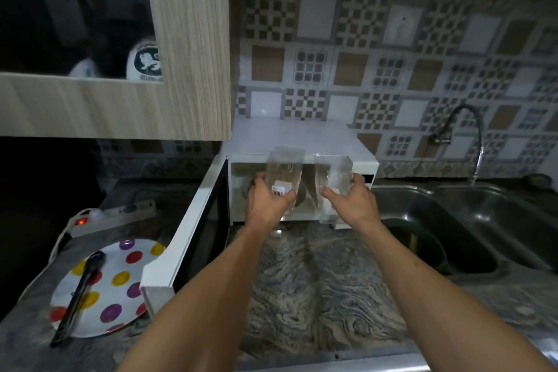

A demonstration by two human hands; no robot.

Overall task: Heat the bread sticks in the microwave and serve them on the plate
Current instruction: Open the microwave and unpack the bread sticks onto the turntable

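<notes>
A white microwave (302, 137) stands at the back of the counter with its door (187, 229) swung open to the left. In front of its opening I hold a clear plastic clamshell box spread open. My left hand (267, 202) grips the labelled half (285, 172). My right hand (351, 204) grips the other half (332, 172). Bread sticks cannot be made out through the blurred plastic. A white plate with coloured dots (120, 284) lies on the counter at the lower left, with black tongs (80, 293) across it.
A double steel sink (471, 220) with a curved tap (471, 136) lies to the right. A power strip (111, 217) with a lit red switch sits left of the microwave. A wooden wall cupboard (187, 48) hangs overhead at the left. Marbled counter (317, 296) stretches below my arms.
</notes>
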